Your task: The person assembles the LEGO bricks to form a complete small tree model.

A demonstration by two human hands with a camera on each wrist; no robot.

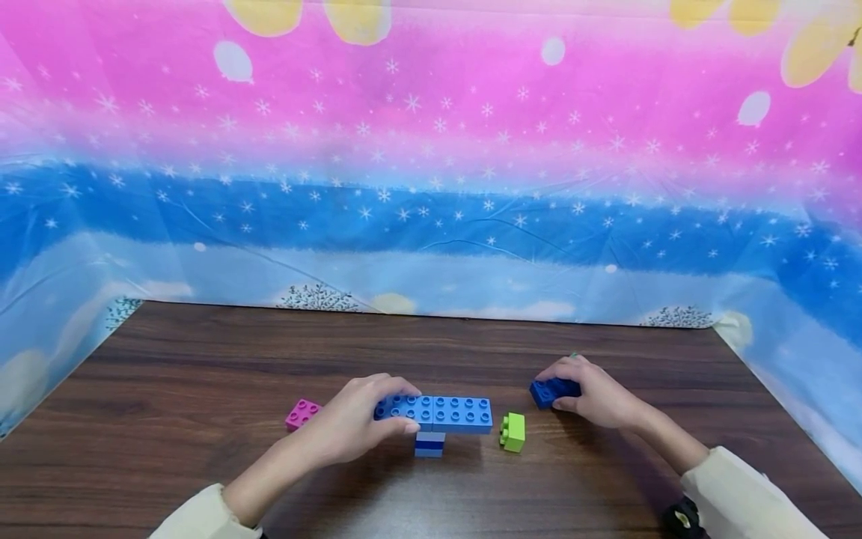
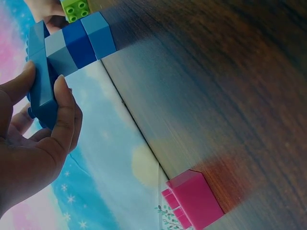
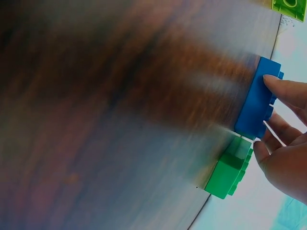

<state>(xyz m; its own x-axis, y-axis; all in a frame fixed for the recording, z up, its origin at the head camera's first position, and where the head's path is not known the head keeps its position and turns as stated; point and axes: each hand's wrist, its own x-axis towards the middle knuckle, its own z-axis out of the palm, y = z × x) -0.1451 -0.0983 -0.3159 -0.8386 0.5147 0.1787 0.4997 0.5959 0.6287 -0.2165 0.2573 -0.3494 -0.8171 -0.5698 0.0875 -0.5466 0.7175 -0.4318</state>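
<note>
The left hand [image 1: 355, 423] grips the left end of a long light-blue bar [image 1: 461, 415], which tops a short blue stack [image 1: 429, 444] roughly midway between the left and right edges of the tabletop [image 1: 202, 374]. Nearer the right edge, the right hand [image 1: 599, 393] pinches a dark blue brick [image 1: 544, 394], with a green brick [image 3: 225, 172] just beside it. A lime brick [image 1: 515, 433] lies sideways between the hands; a pink brick [image 1: 301, 413] sits toward the left edge.
</note>
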